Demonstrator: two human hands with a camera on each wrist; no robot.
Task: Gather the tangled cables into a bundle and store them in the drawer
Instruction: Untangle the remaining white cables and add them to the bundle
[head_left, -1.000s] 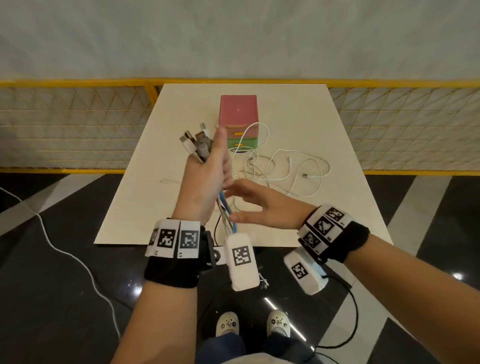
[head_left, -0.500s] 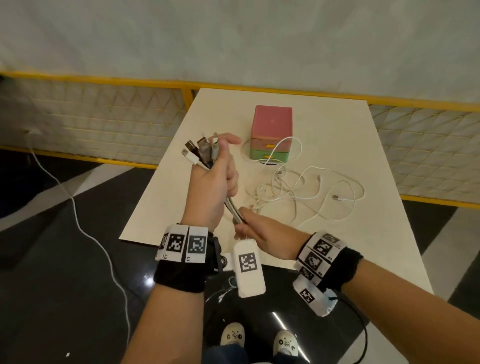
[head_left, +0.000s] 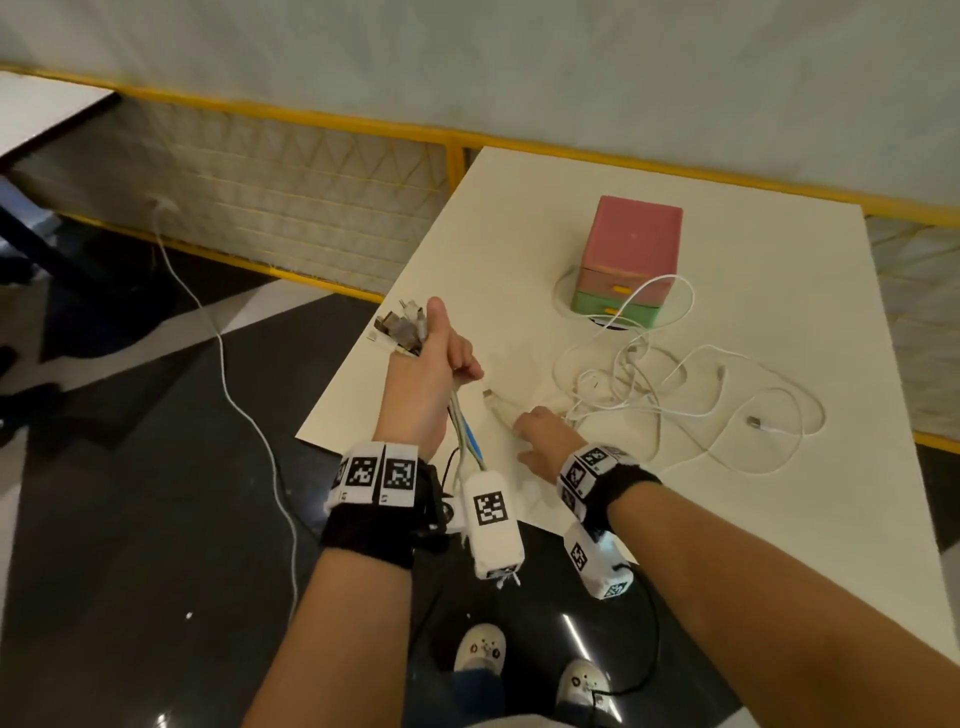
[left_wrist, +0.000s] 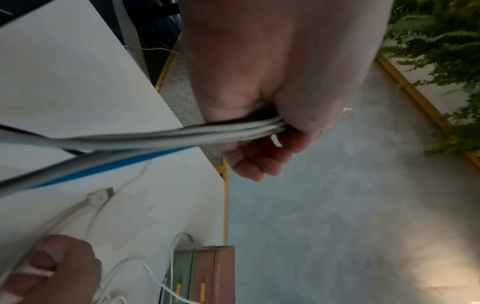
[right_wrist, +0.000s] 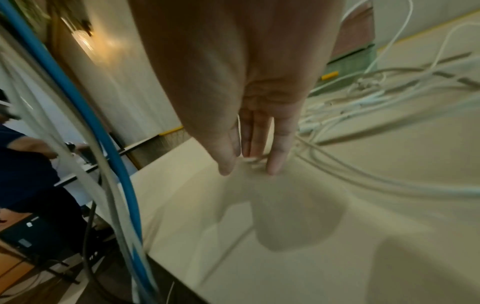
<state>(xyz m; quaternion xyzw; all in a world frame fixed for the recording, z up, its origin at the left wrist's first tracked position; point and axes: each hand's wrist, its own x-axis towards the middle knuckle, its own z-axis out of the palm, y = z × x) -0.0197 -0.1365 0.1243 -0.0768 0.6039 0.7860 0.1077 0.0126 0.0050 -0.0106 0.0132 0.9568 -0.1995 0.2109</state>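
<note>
Cables: right hand now pinches another.

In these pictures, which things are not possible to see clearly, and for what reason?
- How many cables the left hand grips: in the head view and left wrist view the cable bundle overlaps itself.
- What the right hand touches: in the right wrist view its fingertips are blurred.
- Contents of the drawer box: both drawers are closed.
- Plug types: too small.
</note>
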